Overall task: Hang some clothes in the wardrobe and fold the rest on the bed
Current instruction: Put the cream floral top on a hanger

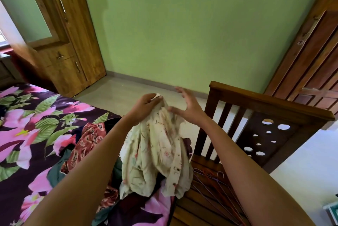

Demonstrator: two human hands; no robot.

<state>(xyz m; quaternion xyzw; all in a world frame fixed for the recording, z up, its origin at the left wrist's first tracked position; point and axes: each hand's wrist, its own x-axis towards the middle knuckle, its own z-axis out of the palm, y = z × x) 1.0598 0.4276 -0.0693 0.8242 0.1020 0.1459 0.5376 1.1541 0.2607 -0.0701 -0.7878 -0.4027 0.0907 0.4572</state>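
Head view, looking down across the foot of the bed.

Left hand [144, 106]: raised in front of the person, fingers curled round the top edge of a cream printed garment [153, 152], fabric bunched in the grip. The garment hangs straight down from that hand. Its lower folds rest on the pile of clothes [87, 140] at the near corner of the bed [27, 125].

Right hand [190, 107]: just beside the garment's top, to its right, palm turned inward, fingers spread and straight, nothing held. The thumb is close to the fabric; motion blur, so contact cannot be told.

In the pile: a red-brown patterned piece on top at left, a dark teal piece [54, 174] under it, and darker items beneath the cream garment. The bed carries a purple sheet with large pink flowers and green leaves.

Right of the pile, a dark wooden bed end [265, 116] with upright slats and a panel of round holes. Below it, thin wire hangers [215, 189], purple and orange-red, lie in a loose overlapping bunch on a slatted wooden surface.

The wardrobe [73, 33] stands far left against the green wall [182, 24], well apart from the hands: brown wood, doors closed, metal handles. A panelled wooden door [314, 61] is at the right edge.
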